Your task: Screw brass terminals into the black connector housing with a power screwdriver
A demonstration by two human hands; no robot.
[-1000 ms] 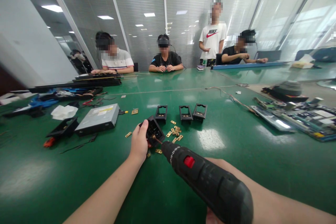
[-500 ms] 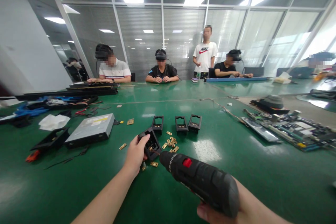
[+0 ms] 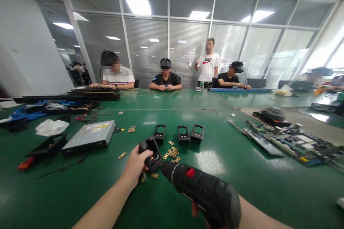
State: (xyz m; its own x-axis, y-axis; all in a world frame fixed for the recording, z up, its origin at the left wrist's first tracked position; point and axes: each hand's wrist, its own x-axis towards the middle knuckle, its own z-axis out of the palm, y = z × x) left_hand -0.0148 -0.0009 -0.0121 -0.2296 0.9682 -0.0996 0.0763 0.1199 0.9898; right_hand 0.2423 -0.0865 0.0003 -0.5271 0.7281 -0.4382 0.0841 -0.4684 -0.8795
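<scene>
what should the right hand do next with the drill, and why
I'd probably have the right hand ease the drill into line with the hollow of the black frame: the left hand grips that frame, and the drill's nose sits close by its right edge.

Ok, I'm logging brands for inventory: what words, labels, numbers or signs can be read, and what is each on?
"NIKE", above a red swoosh: white T-shirt of the standing person.
Marks on the collar of the power drill: too blurred to read.
Label on the silver drive: too small.
Bottle: too small.
</scene>
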